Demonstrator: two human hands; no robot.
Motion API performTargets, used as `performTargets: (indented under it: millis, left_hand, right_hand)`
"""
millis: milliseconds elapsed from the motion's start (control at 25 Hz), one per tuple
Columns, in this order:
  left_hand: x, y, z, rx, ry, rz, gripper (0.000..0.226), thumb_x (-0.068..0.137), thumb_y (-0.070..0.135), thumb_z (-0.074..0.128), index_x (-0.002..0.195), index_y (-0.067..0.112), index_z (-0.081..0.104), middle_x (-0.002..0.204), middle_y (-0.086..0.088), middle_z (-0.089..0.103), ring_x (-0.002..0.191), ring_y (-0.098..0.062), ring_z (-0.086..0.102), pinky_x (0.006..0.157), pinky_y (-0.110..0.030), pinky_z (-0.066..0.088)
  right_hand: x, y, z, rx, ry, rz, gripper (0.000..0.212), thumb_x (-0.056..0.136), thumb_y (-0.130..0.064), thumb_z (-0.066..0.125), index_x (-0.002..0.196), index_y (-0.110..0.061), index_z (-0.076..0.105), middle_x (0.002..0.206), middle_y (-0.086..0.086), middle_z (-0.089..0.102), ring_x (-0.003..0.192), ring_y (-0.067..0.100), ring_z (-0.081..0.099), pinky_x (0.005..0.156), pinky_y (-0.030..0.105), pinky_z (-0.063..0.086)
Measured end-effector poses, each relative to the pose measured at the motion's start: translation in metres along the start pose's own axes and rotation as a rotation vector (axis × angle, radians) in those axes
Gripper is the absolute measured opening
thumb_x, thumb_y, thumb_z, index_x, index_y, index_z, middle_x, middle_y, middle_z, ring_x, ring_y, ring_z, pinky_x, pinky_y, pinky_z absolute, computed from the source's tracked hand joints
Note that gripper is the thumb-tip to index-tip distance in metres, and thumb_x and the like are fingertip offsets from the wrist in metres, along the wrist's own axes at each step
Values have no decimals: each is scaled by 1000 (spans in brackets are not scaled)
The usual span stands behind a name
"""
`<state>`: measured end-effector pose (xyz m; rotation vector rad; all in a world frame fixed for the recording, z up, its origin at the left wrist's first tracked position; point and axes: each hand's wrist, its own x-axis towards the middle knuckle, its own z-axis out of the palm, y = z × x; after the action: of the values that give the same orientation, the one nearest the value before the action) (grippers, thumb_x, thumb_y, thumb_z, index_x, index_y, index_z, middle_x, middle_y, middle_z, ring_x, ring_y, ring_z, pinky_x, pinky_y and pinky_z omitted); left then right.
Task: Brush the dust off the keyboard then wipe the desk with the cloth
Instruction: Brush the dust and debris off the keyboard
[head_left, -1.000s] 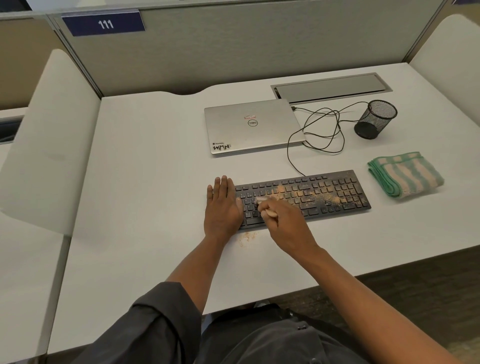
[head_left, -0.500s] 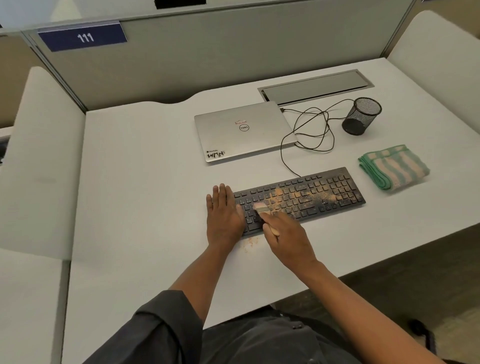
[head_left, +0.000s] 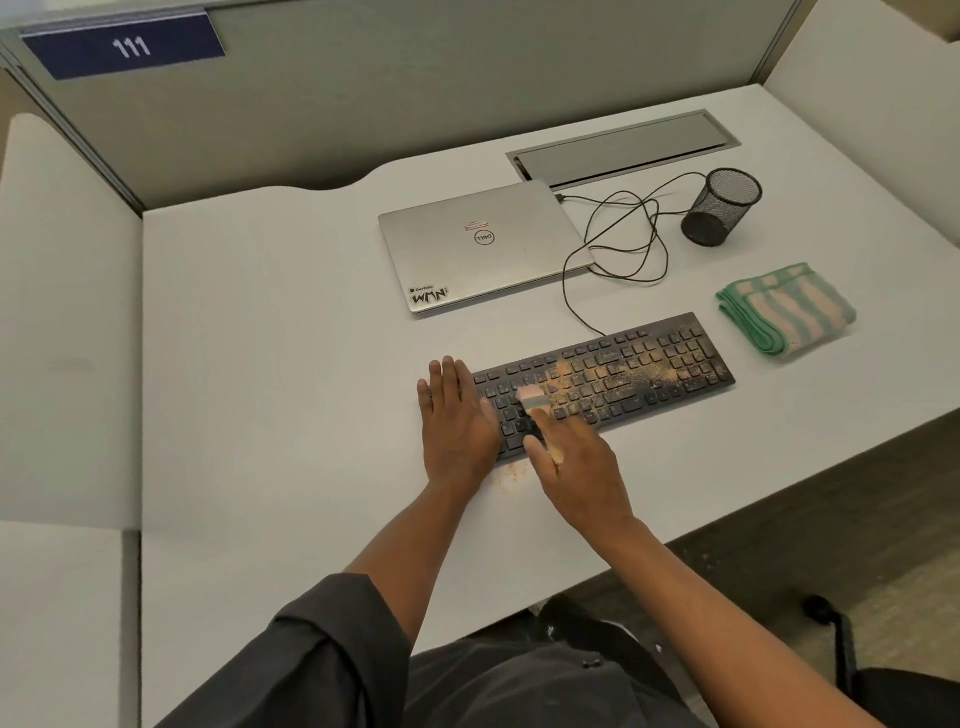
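Observation:
A black keyboard (head_left: 644, 371) lies on the white desk (head_left: 270, 374), with tan dust spread over its middle and right keys. My left hand (head_left: 456, 415) lies flat on the keyboard's left end, fingers straight. My right hand (head_left: 576, 462) grips a small brush (head_left: 535, 402) with a wooden handle; its pale bristles touch the left-middle keys. A little dust (head_left: 511, 475) lies on the desk by the keyboard's front edge, between my hands. A folded green and cream striped cloth (head_left: 787, 309) sits to the right of the keyboard.
A closed silver laptop (head_left: 480, 247) lies behind the keyboard, with a looped black cable (head_left: 623, 244) beside it. A black mesh pen cup (head_left: 721, 207) stands at the back right, in front of a grey cable hatch (head_left: 623, 150). Grey partition walls enclose the desk.
The brush has swept a short way over the left-middle keys while my left hand stayed flat on the keyboard's left end. The camera view shifted slightly.

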<state>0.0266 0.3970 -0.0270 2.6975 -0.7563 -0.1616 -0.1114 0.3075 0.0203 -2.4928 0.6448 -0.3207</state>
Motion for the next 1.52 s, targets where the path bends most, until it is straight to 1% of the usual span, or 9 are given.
performTargets:
  millis: [160,440,560,840,1040,1120,1200,1400,1520]
  left_hand:
    - [-1,-1,1,9,-10,11,66,103,30,32,159,0,13,168,-18,9,156,-32,-1,127,-45,-5]
    - [0,-2,2,-4,-9,15,67,103,29,34,159,0,13,168,-18,10,156,-31,-1,127,-47,-3]
    - [0,-3,3,8,-13,13,67,103,29,35,159,-1,15,167,-19,11,156,-32,0,127,-47,-2]
    - [-1,-2,1,9,-17,14,66,104,29,33,159,0,13,168,-18,9,156,-31,-1,127,-46,-3]
    - [-2,-1,1,15,14,10,69,98,32,25,158,-1,18,167,-19,15,156,-32,4,127,-47,1]
    - [-2,0,1,22,25,11,72,96,34,17,159,-1,17,167,-19,15,156,-31,4,127,-46,0]
    - [-1,-1,3,25,35,11,75,94,37,12,158,0,18,167,-19,16,156,-31,4,127,-46,0]
    - [0,0,5,49,47,5,76,93,38,11,158,-1,21,166,-18,19,156,-31,7,127,-47,2]
    - [-1,0,4,48,45,5,76,93,38,11,158,0,20,166,-18,18,156,-31,6,127,-46,1]
  right_hand:
    - [2,-2,1,7,50,9,42,100,-29,45,136,-12,58,95,5,69,81,18,62,69,37,56]
    - [3,-2,6,-82,56,-42,36,96,-13,60,131,-6,60,91,9,65,73,22,62,60,23,42]
    - [12,6,-5,-59,83,62,31,98,-15,54,128,-8,60,88,8,63,73,22,56,60,30,44]
    - [15,1,-4,-19,0,-87,32,96,-16,55,126,-8,64,89,9,68,74,26,62,62,39,55]
    - [30,15,-18,5,88,-9,22,98,-21,47,100,-9,65,75,4,62,65,22,56,56,40,50]
    - [33,9,-19,24,46,-75,30,99,-28,42,102,-11,66,74,2,61,65,19,55,55,38,49]
    - [29,8,-14,8,-5,-130,26,99,-23,48,111,-10,68,82,4,66,71,20,59,59,34,50]
    - [30,23,-19,-27,30,-37,25,98,-18,52,115,-10,68,90,7,68,76,24,63,61,39,54]
    - [30,18,-22,-109,58,-101,24,97,-21,56,115,-11,68,88,4,68,77,23,60,63,35,50]
